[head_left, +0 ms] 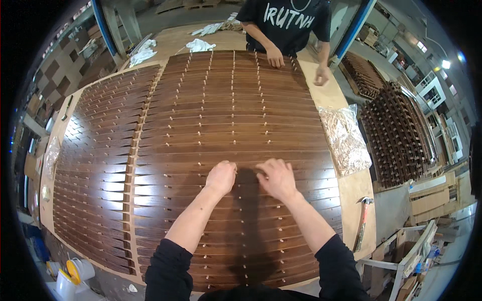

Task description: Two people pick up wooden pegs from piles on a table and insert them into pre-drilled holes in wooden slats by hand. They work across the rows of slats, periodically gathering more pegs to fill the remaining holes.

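Long dark-brown wooden slats point(296, 125) lie side by side in a wide stack of rows before me. Rows of small pale wooden dowels point(233, 132) stand up from them. Over the middle of the slats is my left hand point(221, 176), its fingers pinched together; whatever they hold is too small or hidden to tell. Just to its right, my right hand point(279, 179) is held low over the slats with bent fingers, thumb and forefinger apart, and nothing visible between them. Both hands are near the dowel rows, and their shadow falls on the wood.
A second batch of doweled slats point(100, 130) lies to the left. On the right edge are a clear bag of dowels point(345, 140) and a hammer point(362, 223). A co-worker point(286, 30) stands at the far side, one hand on the slats. White gloves point(201, 45) lie beyond.
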`<state>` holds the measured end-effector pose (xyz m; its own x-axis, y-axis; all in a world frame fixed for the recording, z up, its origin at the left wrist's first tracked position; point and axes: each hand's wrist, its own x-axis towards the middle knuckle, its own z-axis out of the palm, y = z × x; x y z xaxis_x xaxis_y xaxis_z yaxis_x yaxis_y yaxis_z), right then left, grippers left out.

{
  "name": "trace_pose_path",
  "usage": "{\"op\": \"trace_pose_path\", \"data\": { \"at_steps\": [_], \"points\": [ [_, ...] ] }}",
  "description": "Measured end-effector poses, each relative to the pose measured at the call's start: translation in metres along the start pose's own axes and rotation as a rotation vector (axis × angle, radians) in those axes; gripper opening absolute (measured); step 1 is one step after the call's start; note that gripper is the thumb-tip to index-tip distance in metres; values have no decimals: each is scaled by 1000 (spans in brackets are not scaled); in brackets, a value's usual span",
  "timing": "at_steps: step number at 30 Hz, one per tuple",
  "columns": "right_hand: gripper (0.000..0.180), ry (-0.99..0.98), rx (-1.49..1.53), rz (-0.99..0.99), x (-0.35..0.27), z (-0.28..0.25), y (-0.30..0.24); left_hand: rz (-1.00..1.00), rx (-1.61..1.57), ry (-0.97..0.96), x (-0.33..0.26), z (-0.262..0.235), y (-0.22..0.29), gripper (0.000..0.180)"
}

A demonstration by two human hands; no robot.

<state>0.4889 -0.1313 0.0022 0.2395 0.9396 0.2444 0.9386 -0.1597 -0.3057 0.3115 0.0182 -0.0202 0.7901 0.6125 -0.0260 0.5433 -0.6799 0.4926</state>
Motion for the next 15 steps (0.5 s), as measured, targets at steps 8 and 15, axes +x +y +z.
{"op": "trace_pose_path", "data": {
  "at_steps": [8,15],
  "points": [
    [26,-150,-92,-55,-24,14,14,123,234,-1,-3,4,36,17],
    [23,-79,474,93,-5,20,11,122,447,-59,7,21,38,17]
  ]
}}
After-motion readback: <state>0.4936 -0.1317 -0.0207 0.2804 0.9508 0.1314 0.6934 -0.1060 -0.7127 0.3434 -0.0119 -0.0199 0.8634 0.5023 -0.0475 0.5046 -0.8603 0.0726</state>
